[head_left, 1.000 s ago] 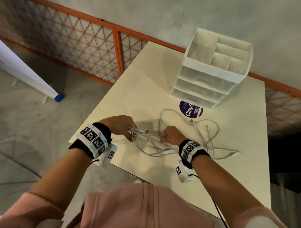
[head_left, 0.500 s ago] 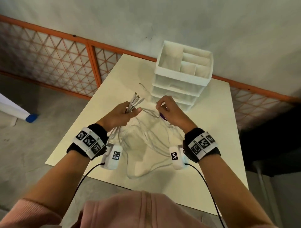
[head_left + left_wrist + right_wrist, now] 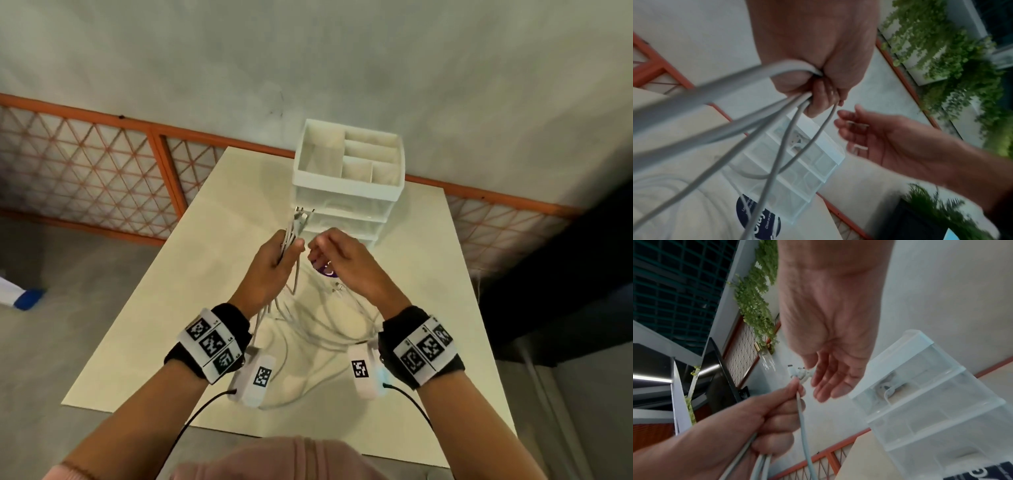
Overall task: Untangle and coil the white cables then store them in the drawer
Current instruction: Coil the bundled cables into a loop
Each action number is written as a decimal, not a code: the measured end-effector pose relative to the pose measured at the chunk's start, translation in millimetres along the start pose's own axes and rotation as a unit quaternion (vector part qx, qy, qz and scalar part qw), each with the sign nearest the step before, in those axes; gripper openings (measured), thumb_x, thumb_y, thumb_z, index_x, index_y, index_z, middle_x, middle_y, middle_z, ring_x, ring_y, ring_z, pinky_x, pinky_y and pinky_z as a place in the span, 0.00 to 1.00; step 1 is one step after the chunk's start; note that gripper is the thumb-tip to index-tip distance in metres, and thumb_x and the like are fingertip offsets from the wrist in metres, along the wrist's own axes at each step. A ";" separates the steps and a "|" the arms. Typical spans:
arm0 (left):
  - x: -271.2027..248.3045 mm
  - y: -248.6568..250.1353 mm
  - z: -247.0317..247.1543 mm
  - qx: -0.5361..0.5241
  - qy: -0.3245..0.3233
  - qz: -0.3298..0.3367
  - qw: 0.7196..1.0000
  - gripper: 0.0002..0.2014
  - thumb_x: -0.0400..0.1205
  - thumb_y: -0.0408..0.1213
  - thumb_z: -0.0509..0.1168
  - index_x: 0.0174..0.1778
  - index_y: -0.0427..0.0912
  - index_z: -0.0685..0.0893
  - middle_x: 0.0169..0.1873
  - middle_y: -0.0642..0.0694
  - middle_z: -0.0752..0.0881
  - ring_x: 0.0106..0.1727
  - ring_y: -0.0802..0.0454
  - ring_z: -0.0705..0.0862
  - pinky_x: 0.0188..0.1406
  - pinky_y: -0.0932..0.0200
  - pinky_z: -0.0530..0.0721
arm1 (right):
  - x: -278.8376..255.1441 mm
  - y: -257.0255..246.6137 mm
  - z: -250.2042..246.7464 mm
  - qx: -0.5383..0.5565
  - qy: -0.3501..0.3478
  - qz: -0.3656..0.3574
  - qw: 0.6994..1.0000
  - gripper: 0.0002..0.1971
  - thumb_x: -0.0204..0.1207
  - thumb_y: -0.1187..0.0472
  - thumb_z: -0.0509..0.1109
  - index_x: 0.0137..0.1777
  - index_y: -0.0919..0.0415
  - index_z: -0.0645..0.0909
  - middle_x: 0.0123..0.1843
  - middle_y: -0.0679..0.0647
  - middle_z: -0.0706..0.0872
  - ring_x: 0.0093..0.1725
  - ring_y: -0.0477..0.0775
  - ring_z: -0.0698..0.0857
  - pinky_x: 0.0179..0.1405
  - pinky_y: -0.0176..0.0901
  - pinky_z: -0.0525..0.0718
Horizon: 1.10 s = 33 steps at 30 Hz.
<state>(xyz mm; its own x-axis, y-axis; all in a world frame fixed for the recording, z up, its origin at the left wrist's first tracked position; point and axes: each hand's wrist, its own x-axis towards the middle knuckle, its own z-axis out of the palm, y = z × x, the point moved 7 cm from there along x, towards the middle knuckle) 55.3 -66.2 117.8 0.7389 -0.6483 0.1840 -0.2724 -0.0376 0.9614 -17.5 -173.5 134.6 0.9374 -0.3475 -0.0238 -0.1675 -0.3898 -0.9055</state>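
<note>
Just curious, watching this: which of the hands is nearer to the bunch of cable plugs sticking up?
Left. The left hand grips the white cables just below the plugs. The right hand is open beside them, fingertips close but not touching.

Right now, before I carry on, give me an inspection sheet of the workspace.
Surface: cream table, bare near its left edge.
Job's things: white cables, drawer unit with all drawers closed.
Clutter: purple sticker under the cables.
Grippers: left hand grips the bundled cable ends; right hand open, holding nothing.
Cables: plug ends stick up from the fist, loops trail onto the table, not coiled.
Surroundings: grey wall, orange lattice fence.
</note>
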 end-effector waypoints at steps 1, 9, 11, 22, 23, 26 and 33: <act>-1.9 2.6 3.6 0.013 -0.001 0.014 1.000 0.14 0.86 0.39 0.58 0.34 0.46 0.68 0.24 0.55 0.64 0.21 0.62 0.65 0.25 0.68 0.65 | 0.7 -4.8 -8.8 0.026 0.037 -0.002 0.999 0.11 0.82 0.54 0.63 0.51 0.63 0.79 0.40 0.51 0.87 0.36 0.46 0.86 0.45 0.49 0.84; -6.0 15.1 15.2 0.028 -0.002 0.041 0.999 0.15 0.86 0.33 0.58 0.34 0.50 0.67 0.19 0.58 0.69 0.22 0.64 0.69 0.25 0.74 0.67 | 4.9 -14.4 -25.4 0.090 0.108 -0.015 0.990 0.08 0.75 0.64 0.73 0.47 0.70 0.81 0.33 0.55 0.87 0.28 0.42 0.87 0.36 0.30 0.86; -6.7 22.0 17.8 0.012 -0.006 0.046 0.999 0.14 0.87 0.34 0.55 0.34 0.48 0.67 0.20 0.56 0.68 0.21 0.65 0.69 0.24 0.75 0.67 | 4.6 -11.6 -28.6 0.124 0.106 -0.009 0.987 0.07 0.77 0.65 0.72 0.48 0.70 0.81 0.34 0.55 0.87 0.31 0.43 0.88 0.38 0.32 0.87; -9.2 30.7 25.5 -0.066 -0.048 0.032 0.996 0.14 0.88 0.34 0.51 0.37 0.50 0.71 0.18 0.65 0.76 0.20 0.68 0.72 0.22 0.78 0.69 | 3.8 -15.7 -28.1 0.193 0.034 -0.021 0.980 0.12 0.81 0.65 0.66 0.62 0.66 0.78 0.41 0.59 0.85 0.39 0.49 0.88 0.43 0.38 0.86; -9.5 30.3 26.1 -0.074 -0.049 0.027 0.996 0.14 0.89 0.35 0.50 0.37 0.49 0.71 0.18 0.64 0.76 0.20 0.67 0.72 0.22 0.78 0.68 | 3.0 -15.4 -28.3 0.198 0.034 -0.019 0.979 0.11 0.80 0.65 0.67 0.61 0.65 0.78 0.42 0.59 0.85 0.39 0.49 0.88 0.43 0.38 0.86; -6.0 24.8 25.5 -0.077 -0.033 0.011 0.996 0.13 0.89 0.39 0.51 0.38 0.45 0.72 0.23 0.60 0.74 0.20 0.65 0.70 0.22 0.75 0.68 | 2.3 -15.3 -29.6 0.196 0.039 -0.020 0.980 0.12 0.79 0.65 0.68 0.61 0.65 0.79 0.46 0.59 0.84 0.41 0.51 0.88 0.43 0.39 0.87; 0.8 20.9 26.6 -0.043 -0.015 0.017 0.999 0.11 0.88 0.39 0.51 0.44 0.40 0.74 0.27 0.62 0.80 0.28 0.67 0.76 0.31 0.75 0.73 | 4.9 -15.9 -29.9 0.177 0.050 -0.011 0.983 0.12 0.78 0.65 0.69 0.61 0.68 0.81 0.49 0.61 0.84 0.42 0.54 0.88 0.42 0.40 0.89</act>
<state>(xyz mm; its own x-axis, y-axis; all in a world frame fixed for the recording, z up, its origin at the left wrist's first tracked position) 33.8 -87.8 132.6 0.7113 -0.6701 0.2122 -0.2423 0.0496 0.9689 -19.4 -194.5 161.5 0.9020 -0.4312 0.0235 -0.0143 -0.0842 -0.9964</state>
